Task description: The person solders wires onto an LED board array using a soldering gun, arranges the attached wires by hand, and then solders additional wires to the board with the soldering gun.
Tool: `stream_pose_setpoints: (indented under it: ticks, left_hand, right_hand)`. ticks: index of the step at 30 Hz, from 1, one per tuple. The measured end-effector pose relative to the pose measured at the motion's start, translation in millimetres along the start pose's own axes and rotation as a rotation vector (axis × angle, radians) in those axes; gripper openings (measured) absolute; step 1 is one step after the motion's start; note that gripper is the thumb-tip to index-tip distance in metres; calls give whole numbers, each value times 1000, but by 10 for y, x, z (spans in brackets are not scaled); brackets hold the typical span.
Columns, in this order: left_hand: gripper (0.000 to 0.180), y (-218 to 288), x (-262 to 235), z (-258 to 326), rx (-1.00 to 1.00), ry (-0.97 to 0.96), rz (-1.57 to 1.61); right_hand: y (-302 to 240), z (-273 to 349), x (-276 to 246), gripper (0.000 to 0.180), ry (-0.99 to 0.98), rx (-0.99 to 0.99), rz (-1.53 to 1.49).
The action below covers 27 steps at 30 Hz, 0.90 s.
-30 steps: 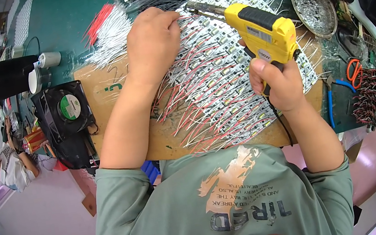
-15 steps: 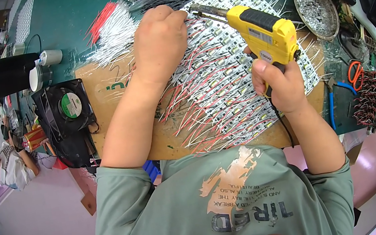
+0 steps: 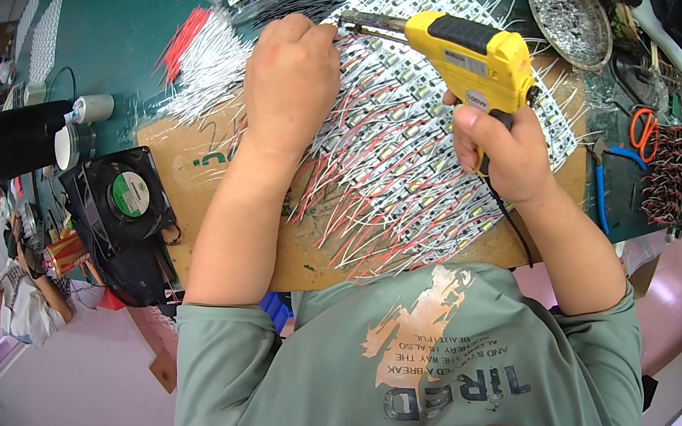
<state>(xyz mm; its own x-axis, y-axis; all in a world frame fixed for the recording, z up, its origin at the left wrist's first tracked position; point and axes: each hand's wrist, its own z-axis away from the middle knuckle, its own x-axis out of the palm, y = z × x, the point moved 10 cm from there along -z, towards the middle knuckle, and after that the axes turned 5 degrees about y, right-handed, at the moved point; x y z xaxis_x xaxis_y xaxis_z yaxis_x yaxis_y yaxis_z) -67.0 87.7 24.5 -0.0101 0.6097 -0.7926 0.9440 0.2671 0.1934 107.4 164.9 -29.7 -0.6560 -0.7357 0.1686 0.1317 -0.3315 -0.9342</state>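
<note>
Boards: From where I stand, taking the middle of the view as the dial, the white circuit boards point(image 3: 432, 160) spread from about one o'clock round to four, bristling with red and white wires point(image 3: 334, 173).
Gun tip: The metal nose point(image 3: 374, 22) of the yellow gun point(image 3: 471, 58) sits just beside the fingers of the left hand point(image 3: 291, 76). A burn strikes me as the likeliest mishap, and a small slip of either wrist would cause it (I'd want my own knuckles further off).
Wires: They lie thick around the work; if the nose is hot and dips toward six o'clock, it could scorch their coating or drag one askew.
Cord: The black cord point(image 3: 508, 215) trails from the gun toward six o'clock; a snag there might tug the nose off its spot.
Right hand: This one point(image 3: 505, 147) is wrapped round the yellow gun, the nose aimed between ten and eleven o'clock. Whether it is heating, I cannot tell.
Left hand: At eight o'clock from the nose, fingers bent downward and drawn together; what they pinch, and how narrowly, is hidden from me.
</note>
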Motion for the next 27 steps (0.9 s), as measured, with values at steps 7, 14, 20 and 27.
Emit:
stream_pose_setpoints:
  ticks: [7, 14, 20, 27]
  left_hand:
    - [10, 5, -1, -3, 2, -1, 12]
    - [9, -1, 5, -8, -18, -9, 17]
    - [9, -18, -12, 3, -21, 3, 33]
    - [10, -13, 7, 34, -10, -16, -13]
  right_hand:
    - [28, -1, -25, 26, 7, 4, 28]
    - [-56, 32, -18, 37, 28, -8, -155]
    - [-155, 132, -208, 55, 55, -55, -174]
    - [-11, 531, -727, 61, 151, -103, -411]
